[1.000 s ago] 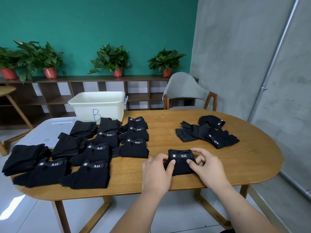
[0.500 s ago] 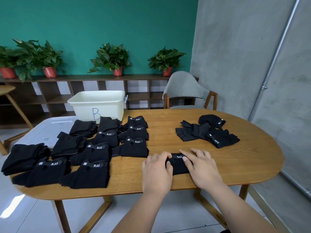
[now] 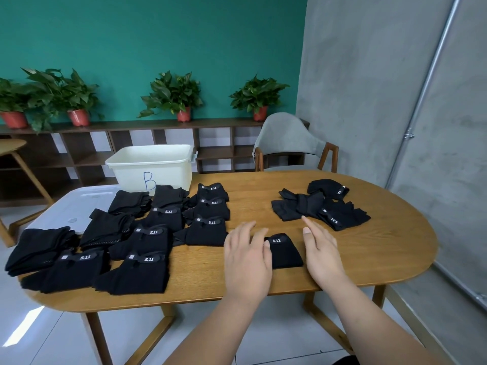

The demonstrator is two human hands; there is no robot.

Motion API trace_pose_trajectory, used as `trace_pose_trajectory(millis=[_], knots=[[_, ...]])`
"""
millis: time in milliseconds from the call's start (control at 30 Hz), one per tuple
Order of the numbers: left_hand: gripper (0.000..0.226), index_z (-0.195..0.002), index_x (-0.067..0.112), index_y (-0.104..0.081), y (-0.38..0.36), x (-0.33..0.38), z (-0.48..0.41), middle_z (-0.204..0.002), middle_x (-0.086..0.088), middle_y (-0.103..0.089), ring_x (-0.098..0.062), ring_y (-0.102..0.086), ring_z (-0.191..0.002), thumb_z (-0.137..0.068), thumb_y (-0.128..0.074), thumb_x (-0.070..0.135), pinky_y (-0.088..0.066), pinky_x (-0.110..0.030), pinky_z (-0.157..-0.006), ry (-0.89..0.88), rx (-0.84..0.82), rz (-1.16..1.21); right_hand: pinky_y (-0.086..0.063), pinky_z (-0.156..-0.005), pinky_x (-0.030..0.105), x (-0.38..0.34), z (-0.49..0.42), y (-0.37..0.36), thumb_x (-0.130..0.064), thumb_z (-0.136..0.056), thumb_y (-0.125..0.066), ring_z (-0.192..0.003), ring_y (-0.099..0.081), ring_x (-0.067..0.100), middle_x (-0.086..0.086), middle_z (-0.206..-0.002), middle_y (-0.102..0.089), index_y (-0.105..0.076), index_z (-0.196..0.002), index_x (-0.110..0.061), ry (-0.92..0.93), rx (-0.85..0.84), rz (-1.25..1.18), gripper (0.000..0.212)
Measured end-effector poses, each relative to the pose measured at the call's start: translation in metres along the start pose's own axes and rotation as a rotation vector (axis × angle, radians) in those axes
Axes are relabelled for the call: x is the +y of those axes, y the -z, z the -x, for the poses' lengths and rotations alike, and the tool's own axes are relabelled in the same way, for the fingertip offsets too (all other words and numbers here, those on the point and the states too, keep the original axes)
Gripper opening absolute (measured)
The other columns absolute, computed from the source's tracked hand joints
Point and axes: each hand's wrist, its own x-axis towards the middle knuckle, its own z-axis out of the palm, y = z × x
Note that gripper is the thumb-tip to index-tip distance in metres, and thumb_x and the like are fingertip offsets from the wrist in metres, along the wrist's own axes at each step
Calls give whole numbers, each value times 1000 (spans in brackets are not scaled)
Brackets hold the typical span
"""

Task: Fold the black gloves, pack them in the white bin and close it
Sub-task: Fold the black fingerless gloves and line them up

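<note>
We start at the far left of the desk (image 3: 382,248), where folded black gloves (image 3: 147,241) lie in rows and small stacks, several showing a white 5.11 label. A few overlap a flat white lid (image 3: 66,209) lying at the desk's left end. Behind the rows stands the white bin (image 3: 163,169), open at the top, with a blue letter B on its front wall. The rearmost gloves lie just in front of it. Along the green wall behind, potted plants (image 3: 171,93) line a dark shelf (image 3: 216,151).

Now to the middle, and here is the left grip (image 3: 246,259), palm down over the wood, fingers straight and spread, holding nothing. Its thumb lies at the left edge of the single folded glove (image 3: 286,252), which sits flat near the desk's front edge with its label at the far end. So the glove lies between our two grips, just right of the left one.

On the glove's other side comes the right grip (image 3: 321,248), likewise flat, fingers extended, nothing in it. It is just beside the glove's right edge, and whether it touches the cloth we cannot tell. Its forefinger points toward the loose gloves (image 3: 311,209), an unfolded heap further back on the right. Beyond that heap a grey chair (image 3: 287,138) stands at the desk's far side.
</note>
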Motion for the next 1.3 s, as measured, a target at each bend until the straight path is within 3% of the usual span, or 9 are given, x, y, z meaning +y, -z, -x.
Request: trace_pose_trajectory(millis=[100, 200, 300, 700, 1300], knots=[[47, -154, 20, -51, -4, 27, -11, -168, -4, -35, -25, -21, -160, -109, -41, 30, -14, -49, -132, -129, -165, -126, -20, -122, 35, 0, -1, 0, -41, -113, -30, -150, -28, 18, -4, -159, -46, -49, -154, -34, -18, 17, -6, 46], [65, -169, 14, -12, -11, 48, -17, -177, -8, 0, -27, 9, -163, -113, -23, 45, 4, -49, -132, -88, -520, -235, -23, -121, 34, 1, 0, 1, -38, -113, -31, -148, -32, 18, -5, -155, -50, -54, -149, -32, -35, 34, -9, 44], [74, -169, 14, 0, -21, 48, -8, -177, -10, 3, -31, 9, -162, -110, -15, 57, 6, -52, -130, -116, -724, -359, -27, -119, 35, 3, -1, 3, -37, -112, -30, -145, -36, 19, -4, -151, -54, -58, -145, -30, -33, 52, 15, 44], [75, -168, 20, -11, 21, -6, 26, -175, -2, -14, -25, -2, -161, -108, -9, 65, 2, -48, -131, -283, -636, -334, -33, -114, 39, 2, 1, 0, -38, -113, -30, -138, -43, 28, 3, -146, -58, -61, -144, -23, -36, 25, 151, 47], [71, -167, 30, -20, 74, -79, 22, -177, 2, -6, -18, 5, -163, -108, -7, 66, 4, -42, -132, -151, -561, -307, -40, -108, 45, -7, 5, -6, -43, -111, -32, -133, -43, 31, 5, -141, -59, -65, -138, -23, -25, -29, 318, 46]])
